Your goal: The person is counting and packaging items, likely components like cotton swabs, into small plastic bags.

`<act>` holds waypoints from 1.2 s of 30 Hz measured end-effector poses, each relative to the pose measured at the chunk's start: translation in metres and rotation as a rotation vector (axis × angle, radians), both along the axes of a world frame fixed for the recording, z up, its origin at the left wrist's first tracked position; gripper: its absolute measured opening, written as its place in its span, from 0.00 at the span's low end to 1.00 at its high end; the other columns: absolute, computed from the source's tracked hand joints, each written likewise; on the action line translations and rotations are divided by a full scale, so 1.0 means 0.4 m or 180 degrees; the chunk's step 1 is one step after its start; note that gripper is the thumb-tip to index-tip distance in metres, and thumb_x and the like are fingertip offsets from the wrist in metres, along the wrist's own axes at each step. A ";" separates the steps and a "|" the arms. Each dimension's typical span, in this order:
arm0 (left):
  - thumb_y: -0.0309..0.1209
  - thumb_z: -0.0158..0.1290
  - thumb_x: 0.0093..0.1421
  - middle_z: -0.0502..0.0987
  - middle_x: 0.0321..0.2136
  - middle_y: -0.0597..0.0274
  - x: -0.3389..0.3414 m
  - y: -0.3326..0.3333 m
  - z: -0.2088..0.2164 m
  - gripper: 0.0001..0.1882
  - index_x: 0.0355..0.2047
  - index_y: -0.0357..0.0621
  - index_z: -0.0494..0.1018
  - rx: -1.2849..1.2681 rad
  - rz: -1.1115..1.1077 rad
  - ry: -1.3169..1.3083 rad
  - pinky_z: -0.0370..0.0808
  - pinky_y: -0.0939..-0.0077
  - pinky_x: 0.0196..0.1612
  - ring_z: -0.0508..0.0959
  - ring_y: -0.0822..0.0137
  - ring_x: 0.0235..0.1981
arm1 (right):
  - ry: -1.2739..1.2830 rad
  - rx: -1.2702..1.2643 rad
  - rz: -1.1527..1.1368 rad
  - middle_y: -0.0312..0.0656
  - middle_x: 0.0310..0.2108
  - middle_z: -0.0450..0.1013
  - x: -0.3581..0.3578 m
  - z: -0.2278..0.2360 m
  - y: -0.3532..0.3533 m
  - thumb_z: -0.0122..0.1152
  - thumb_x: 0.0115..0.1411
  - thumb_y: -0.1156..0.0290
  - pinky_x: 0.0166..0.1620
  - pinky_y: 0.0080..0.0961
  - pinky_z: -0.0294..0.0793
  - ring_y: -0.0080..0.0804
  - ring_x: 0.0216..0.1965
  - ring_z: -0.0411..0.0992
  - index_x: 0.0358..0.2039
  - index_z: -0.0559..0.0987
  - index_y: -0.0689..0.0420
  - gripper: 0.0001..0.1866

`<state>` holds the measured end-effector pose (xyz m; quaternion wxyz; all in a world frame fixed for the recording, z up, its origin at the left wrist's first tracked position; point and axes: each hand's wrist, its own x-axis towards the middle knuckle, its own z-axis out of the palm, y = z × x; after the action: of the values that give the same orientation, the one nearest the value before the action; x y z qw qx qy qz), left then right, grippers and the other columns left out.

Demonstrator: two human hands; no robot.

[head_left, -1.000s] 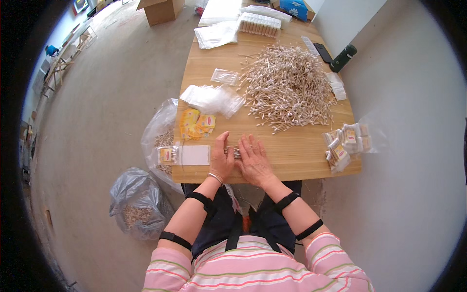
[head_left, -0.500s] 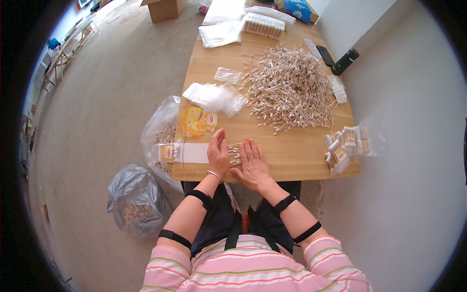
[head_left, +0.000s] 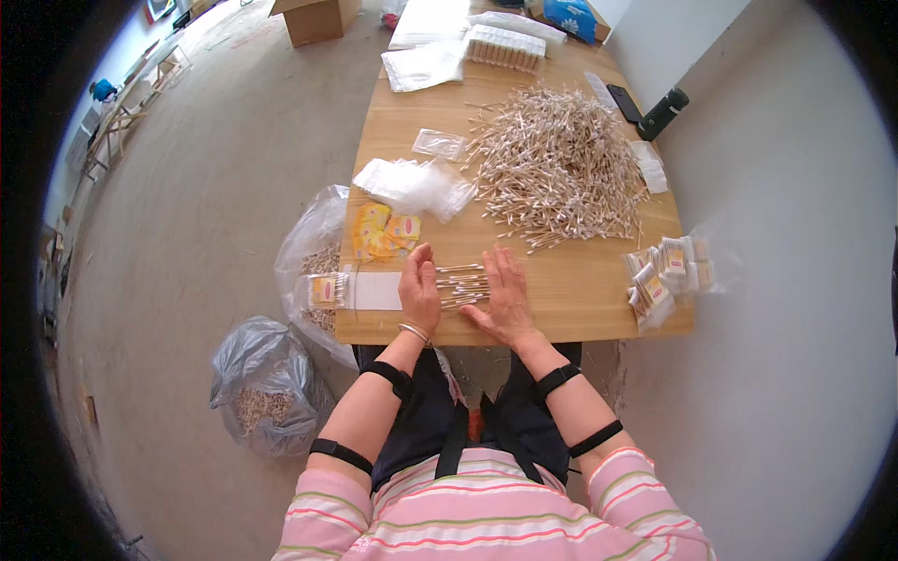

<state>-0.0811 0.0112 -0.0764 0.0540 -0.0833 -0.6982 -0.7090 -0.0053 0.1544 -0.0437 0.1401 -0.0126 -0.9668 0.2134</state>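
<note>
Both hands, the left hand [head_left: 420, 292] and right hand [head_left: 506, 297], are spreading apart, fingers open, flanking what seems a small swab bundle [head_left: 461, 285] on the counter [head_left: 580, 280].

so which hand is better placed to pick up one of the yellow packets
Left. The left hand lies on the near table edge beside the small bundle of cotton swabs, and the yellow packets sit just up and left of it. The right hand would probably have to cross over the bundle.

Matt pale wooden table [head_left: 580, 290], wood-stemmed cotton swabs [head_left: 460, 285] between the fingers, glossy clear plastic bags [head_left: 416, 184] beyond the fingertips
</note>
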 end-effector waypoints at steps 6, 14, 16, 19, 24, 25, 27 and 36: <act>0.34 0.39 0.69 0.69 0.50 0.55 -0.009 -0.001 -0.003 0.19 0.53 0.33 0.64 0.0258 -0.0304 -0.0311 0.66 0.73 0.57 0.69 0.65 0.53 | 0.0164 -0.0149 0.0032 0.55 0.63 0.51 -0.042 -0.020 0.000 0.69 0.46 0.56 0.65 0.43 0.45 0.51 0.65 0.48 0.62 0.54 0.61 0.49; 0.39 0.36 0.70 0.63 0.58 0.48 -0.026 0.002 0.017 0.26 0.59 0.31 0.57 0.0764 -0.0320 -0.0597 0.55 0.71 0.63 0.61 0.60 0.61 | 0.0940 -0.2731 -0.0795 0.54 0.62 0.54 -0.068 -0.060 0.006 0.49 0.58 0.74 0.66 0.35 0.47 0.47 0.65 0.50 0.59 0.58 0.66 0.28; 0.41 0.35 0.69 0.60 0.60 0.48 -0.016 0.004 0.020 0.28 0.60 0.31 0.55 0.0689 -0.0471 -0.0607 0.53 0.70 0.64 0.59 0.60 0.62 | 0.0878 -0.2961 -0.0791 0.54 0.62 0.54 -0.076 -0.062 -0.020 0.47 0.59 0.73 0.66 0.34 0.46 0.46 0.65 0.51 0.59 0.58 0.66 0.27; 0.44 0.35 0.69 0.57 0.62 0.49 -0.014 0.002 0.019 0.30 0.62 0.32 0.53 0.0630 -0.0640 -0.0597 0.51 0.69 0.66 0.57 0.59 0.63 | 0.0744 -0.3230 -0.0667 0.52 0.63 0.54 -0.092 -0.059 -0.069 0.45 0.61 0.75 0.66 0.32 0.46 0.41 0.65 0.50 0.60 0.58 0.66 0.26; 0.45 0.35 0.69 0.57 0.62 0.49 -0.014 -0.002 0.016 0.30 0.62 0.32 0.53 0.0694 -0.0746 -0.0638 0.51 0.68 0.66 0.56 0.60 0.64 | 0.0744 -0.3116 -0.0484 0.50 0.63 0.54 -0.109 -0.060 -0.084 0.44 0.61 0.76 0.65 0.30 0.48 0.39 0.65 0.51 0.60 0.58 0.66 0.25; 0.45 0.35 0.69 0.57 0.62 0.50 -0.015 -0.004 0.010 0.30 0.62 0.32 0.53 0.0889 -0.0731 -0.0627 0.50 0.68 0.66 0.56 0.60 0.64 | 0.0838 -0.2540 -0.0602 0.50 0.60 0.57 -0.113 -0.059 -0.082 0.44 0.61 0.75 0.64 0.30 0.50 0.40 0.62 0.54 0.58 0.61 0.65 0.24; 0.45 0.35 0.69 0.56 0.62 0.51 -0.016 -0.008 -0.001 0.30 0.62 0.32 0.53 0.1083 -0.0707 -0.0615 0.50 0.68 0.66 0.56 0.60 0.64 | 0.0922 -0.1964 -0.0705 0.50 0.57 0.61 -0.115 -0.055 -0.078 0.44 0.61 0.75 0.63 0.31 0.52 0.42 0.60 0.58 0.57 0.63 0.64 0.22; 0.45 0.35 0.69 0.56 0.62 0.52 -0.016 -0.009 -0.006 0.30 0.62 0.33 0.52 0.1431 -0.0604 -0.0746 0.51 0.69 0.66 0.56 0.61 0.64 | 0.0440 -0.1240 -0.0102 0.49 0.43 0.70 -0.113 -0.037 -0.083 0.48 0.59 0.75 0.56 0.40 0.58 0.47 0.48 0.65 0.49 0.69 0.62 0.17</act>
<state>-0.0876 0.0075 -0.0787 -0.0767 -0.0517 -0.5138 -0.8529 -0.0507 0.1213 -0.0585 0.2044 -0.0402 -0.8950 0.3944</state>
